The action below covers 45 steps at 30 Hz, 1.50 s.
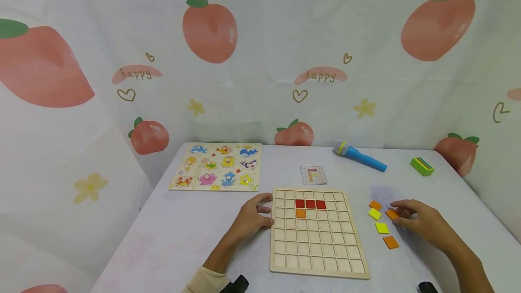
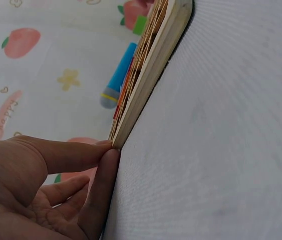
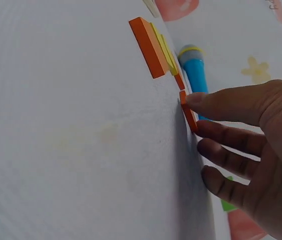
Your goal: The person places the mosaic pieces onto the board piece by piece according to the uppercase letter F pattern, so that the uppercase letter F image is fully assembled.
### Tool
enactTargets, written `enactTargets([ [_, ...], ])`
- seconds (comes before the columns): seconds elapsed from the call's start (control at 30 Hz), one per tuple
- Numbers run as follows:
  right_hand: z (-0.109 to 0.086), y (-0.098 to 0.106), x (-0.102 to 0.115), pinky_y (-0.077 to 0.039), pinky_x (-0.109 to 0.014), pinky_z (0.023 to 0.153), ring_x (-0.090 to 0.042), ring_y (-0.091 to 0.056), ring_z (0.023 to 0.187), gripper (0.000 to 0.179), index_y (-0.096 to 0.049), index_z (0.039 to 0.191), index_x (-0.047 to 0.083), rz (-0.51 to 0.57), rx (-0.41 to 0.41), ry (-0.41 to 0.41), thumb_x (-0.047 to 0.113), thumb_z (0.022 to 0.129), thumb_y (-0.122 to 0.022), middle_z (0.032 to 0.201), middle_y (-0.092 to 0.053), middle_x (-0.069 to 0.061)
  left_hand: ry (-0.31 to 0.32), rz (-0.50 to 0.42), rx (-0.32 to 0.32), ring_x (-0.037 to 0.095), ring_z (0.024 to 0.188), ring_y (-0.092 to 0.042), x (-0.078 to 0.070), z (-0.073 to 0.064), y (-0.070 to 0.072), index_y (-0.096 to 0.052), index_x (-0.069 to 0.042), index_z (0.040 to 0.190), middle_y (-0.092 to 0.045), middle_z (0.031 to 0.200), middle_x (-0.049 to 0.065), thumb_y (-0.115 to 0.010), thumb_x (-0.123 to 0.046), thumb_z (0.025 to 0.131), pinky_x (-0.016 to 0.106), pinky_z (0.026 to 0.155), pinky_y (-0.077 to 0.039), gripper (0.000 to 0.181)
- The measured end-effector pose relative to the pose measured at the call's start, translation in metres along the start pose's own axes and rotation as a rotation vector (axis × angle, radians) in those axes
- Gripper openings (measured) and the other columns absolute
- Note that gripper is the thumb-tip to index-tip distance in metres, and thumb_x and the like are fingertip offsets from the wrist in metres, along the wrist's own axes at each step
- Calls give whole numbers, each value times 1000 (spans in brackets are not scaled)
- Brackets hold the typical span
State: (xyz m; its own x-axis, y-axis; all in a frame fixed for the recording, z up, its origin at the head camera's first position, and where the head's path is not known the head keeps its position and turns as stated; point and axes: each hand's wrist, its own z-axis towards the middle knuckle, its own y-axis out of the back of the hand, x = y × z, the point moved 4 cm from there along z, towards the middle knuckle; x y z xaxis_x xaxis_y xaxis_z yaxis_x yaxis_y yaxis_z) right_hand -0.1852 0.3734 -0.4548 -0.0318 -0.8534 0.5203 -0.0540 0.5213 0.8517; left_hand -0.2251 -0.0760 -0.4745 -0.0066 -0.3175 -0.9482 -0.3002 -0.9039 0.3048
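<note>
Grid board (image 1: pixel 314 236) and orange tile (image 1: pixel 391 214) occupy the two hands: the left hand (image 1: pixel 252 218) grips the board's left edge near its far corner, and the right hand (image 1: pixel 423 221) pinches the tile off the board's right side. Whether that tile is lifted clear of the worktop (image 1: pixel 163 238) cannot be told. Only the left wrist view shows the board edge-on, thumb and a fingertip together at its rim, with most of its cells hidden. Only the right wrist view shows the tile's narrow side, thumb at one end and a finger at the other. Layout shows in the head view alone: pale wood, square cells, three red tiles (image 1: pixel 310 204) side by side in the second row from the far edge, and a seated orange piece (image 1: pixel 300 213) directly below the leftmost. Two yellow tiles (image 1: pixel 381 228) and two loose orange squares (image 1: pixel 390 242) lie between the board and the right hand. Past the far edge lies a pattern card (image 1: pixel 313 175), with a sea-animal puzzle (image 1: pixel 257 173) to its left; to its right are a blue toy microphone (image 1: pixel 364 158) and a green block (image 1: pixel 422 166). In the right wrist view, the thumb and fingers partly cover the microphone.
</note>
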Motion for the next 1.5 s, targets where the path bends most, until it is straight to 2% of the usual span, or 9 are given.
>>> enactTargets([
  [0.1, 0, -2, 1, -54, -22, 71, -25, -62, 96, 48, -69, 129, -3, 6, -12, 10, 18, 89, -85, 114, -73, -15, -1, 0, 1, 28, 119, -66, 0, 0, 0, -57, -5, 150, -62, 148, 14, -80, 6, 82, 34, 78, -65, 72],
  [0.17, 0, -2, 3, -51, -17, 69, -25, -63, 98, 47, -70, 129, -3, 4, -21, 20, 17, 89, -85, 116, -73, -16, -1, -1, 2, 28, 119, -66, 0, 0, 0, -57, -5, 150, -62, 148, 14, -80, 6, 82, 34, 78, -65, 72],
  [0.27, 1, -2, 5, -56, -25, 74, -27, -64, 99, 44, -70, 129, -3, 4, -20, 22, 12, 90, -84, 117, -73, -17, 0, -1, 1, 28, 119, -66, 0, 0, 0, -57, -5, 150, -62, 148, 13, -80, 6, 82, 34, 78, -65, 72],
  [0.4, 2, -2, 7, -61, -41, 80, -29, -64, 99, 43, -69, 129, -4, 2, -5, 16, 7, 90, -81, 115, -73, -18, 4, 5, 0, 29, 120, -67, 0, -1, 0, -57, -6, 150, -62, 148, 13, -80, 6, 82, 34, 79, -65, 72],
  [0.5, 2, -1, 6, -60, -44, 81, -28, -62, 96, 43, -68, 129, -6, -10, 11, 4, 8, 90, -81, 110, -72, -15, 2, 2, 2, 29, 120, -67, 0, -1, 1, -57, -5, 150, -62, 149, 13, -80, 6, 82, 34, 79, -65, 72],
  [0.8, 2, 0, 4, -57, -39, 80, -25, -58, 94, 39, -71, 124, -8, -28, 51, -31, 11, 91, -81, 109, -71, -13, 4, 11, 1, 29, 120, -66, -1, 0, 0, -57, -5, 150, -62, 149, 13, -81, 5, 83, 33, 79, -64, 72],
  [0.93, 1, 0, 6, -54, -29, 72, -24, -57, 94, 39, -71, 125, -7, -27, 38, -21, 13, 92, -80, 108, -69, -10, 5, 7, 1, 29, 120, -66, -3, 0, -1, -57, -6, 150, -62, 149, 13, -80, 5, 83, 34, 79, -64, 72],
  [1.07, 0, -1, 11, -51, -22, 66, -23, -56, 94, 40, -72, 125, -6, -1, 26, -2, 17, 93, -79, 108, -68, -8, 6, 11, 3, 29, 120, -66, -2, 0, -1, -57, -5, 150, -61, 149, 13, -80, 6, 83, 34, 79, -64, 72],
  [1.5, 4, -14, 37, -48, -21, 68, -15, -53, 89, 41, -74, 125, 0, 87, 34, 102, 24, 93, -82, 107, -66, -4, 23, -36, 7, 27, 117, -66, 2, 2, -1, -57, -5, 150, -62, 148, 13, -80, 8, 82, 34, 76, -65, 73],
])
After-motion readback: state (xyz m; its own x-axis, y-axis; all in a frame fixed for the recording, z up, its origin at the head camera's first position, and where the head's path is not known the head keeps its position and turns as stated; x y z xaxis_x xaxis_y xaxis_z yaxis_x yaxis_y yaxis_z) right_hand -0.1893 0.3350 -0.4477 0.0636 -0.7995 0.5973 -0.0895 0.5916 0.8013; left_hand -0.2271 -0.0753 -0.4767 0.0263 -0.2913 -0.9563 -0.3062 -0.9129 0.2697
